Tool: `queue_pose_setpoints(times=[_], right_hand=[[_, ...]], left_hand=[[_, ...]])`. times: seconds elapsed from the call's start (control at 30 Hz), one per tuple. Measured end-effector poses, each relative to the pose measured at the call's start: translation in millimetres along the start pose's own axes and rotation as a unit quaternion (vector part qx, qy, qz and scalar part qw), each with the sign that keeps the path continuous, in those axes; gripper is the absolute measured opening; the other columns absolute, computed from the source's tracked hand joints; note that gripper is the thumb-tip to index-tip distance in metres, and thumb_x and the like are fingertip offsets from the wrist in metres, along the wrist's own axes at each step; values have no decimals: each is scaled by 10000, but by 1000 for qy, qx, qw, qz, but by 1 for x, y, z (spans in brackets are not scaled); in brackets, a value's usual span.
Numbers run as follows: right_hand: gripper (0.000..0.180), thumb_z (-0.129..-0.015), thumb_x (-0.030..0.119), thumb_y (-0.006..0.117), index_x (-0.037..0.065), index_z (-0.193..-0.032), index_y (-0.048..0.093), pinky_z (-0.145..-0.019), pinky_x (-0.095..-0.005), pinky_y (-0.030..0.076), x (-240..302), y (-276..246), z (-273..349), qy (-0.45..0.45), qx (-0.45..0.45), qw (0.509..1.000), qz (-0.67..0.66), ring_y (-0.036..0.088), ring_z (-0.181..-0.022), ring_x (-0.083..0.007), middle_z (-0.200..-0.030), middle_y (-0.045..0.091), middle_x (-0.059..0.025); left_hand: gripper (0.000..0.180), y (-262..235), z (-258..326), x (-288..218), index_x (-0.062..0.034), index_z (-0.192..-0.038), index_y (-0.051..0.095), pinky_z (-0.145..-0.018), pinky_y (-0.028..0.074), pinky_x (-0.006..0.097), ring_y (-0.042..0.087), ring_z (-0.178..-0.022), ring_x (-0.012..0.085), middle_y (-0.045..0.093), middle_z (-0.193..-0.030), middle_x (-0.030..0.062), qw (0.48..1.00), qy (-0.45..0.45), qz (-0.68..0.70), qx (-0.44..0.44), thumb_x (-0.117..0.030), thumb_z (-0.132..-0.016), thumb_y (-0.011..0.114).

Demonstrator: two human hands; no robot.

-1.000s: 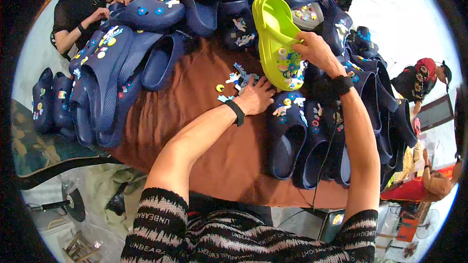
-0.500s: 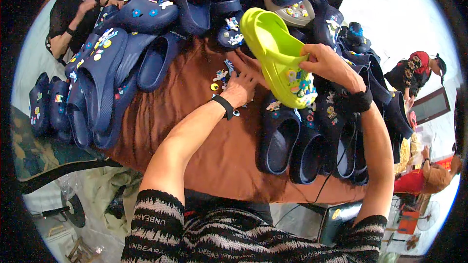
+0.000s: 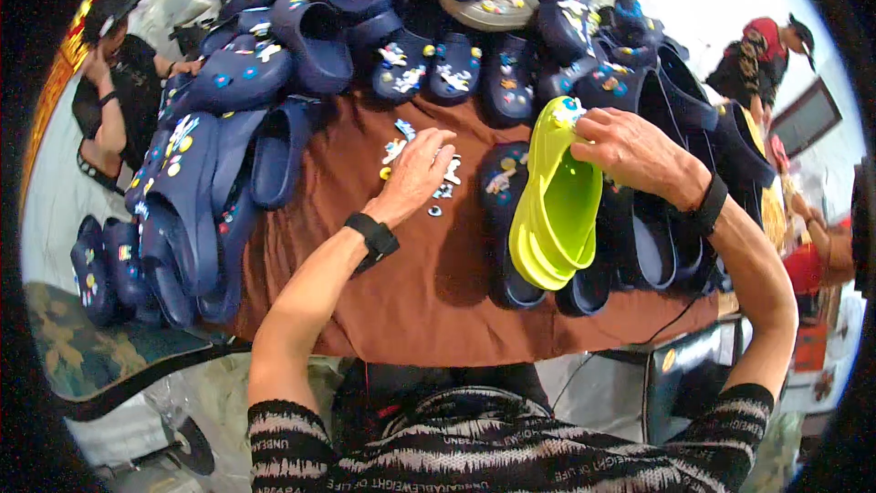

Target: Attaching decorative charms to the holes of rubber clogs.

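Observation:
A lime green clog (image 3: 558, 205) hangs in my right hand (image 3: 639, 153), whose fingers pinch its toe end. Its heel points toward me and its hollow inside faces up. A white and blue charm (image 3: 568, 111) shows at the toe; my fingers hide the rest there. Over the brown cloth (image 3: 383, 292), my left hand (image 3: 415, 178) hovers or rests with fingers loosely spread and nothing visible in them. Small charms (image 3: 447, 184) lie around and partly under that hand. Part of a navy clog (image 3: 504, 178) shows behind the green one.
Navy clogs with colourful charms (image 3: 452, 73) line the back of the table, with more stacked at left (image 3: 182, 192) and right (image 3: 657, 228). A light grey clog (image 3: 493, 7) lies in the back pile. One person (image 3: 119, 100) is at the far left, another (image 3: 762, 59) at the right.
The green clog has been turned round: its charm-covered toe pointed toward me and now points away. My right hand has shifted its grip to the toe. My left hand stays by the charms.

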State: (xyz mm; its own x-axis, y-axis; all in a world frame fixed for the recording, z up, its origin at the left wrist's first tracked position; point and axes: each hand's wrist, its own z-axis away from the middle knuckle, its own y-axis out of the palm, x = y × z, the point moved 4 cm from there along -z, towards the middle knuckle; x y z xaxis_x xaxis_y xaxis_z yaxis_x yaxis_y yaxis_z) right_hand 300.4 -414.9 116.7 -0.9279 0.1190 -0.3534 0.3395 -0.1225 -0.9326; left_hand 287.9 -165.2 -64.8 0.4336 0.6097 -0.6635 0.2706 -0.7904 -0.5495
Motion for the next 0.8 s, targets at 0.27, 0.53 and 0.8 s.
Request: queue_pose_setpoints(times=[0.27, 0.53, 0.8], right_hand=[[51, -765, 73, 614, 85, -767, 663, -834, -417, 513, 21, 38, 36, 103, 84, 987, -86, 611, -985, -297, -928, 612, -96], [154, -802, 33, 591, 50, -905, 704, -724, -421, 554, 37, 16, 37, 208, -31, 958, -197, 653, -860, -334, -869, 615, -133], [178, -815, 61, 604, -24, -952, 677, -715, -454, 567, 46, 12, -66, 83, -42, 979, -183, 687, -844, -357, -865, 658, -193]], left_hand=[[605, 73, 36, -64, 13, -1397, 457, -1151, 308, 481, 358, -1399, 416, 420, -1462, 272, 981, 23, 93, 168, -424, -985, 531], [400, 66, 41, -55, -14, -1248, 587, -1048, 409, 470, 505, -1246, 396, 558, -1282, 229, 990, 31, 96, 101, -290, -958, 588], [459, 2, -6, 59, -73, -1341, 527, -1012, 402, 577, 420, -1291, 396, 463, -1387, 186, 967, -72, -216, 109, -329, -961, 552]])
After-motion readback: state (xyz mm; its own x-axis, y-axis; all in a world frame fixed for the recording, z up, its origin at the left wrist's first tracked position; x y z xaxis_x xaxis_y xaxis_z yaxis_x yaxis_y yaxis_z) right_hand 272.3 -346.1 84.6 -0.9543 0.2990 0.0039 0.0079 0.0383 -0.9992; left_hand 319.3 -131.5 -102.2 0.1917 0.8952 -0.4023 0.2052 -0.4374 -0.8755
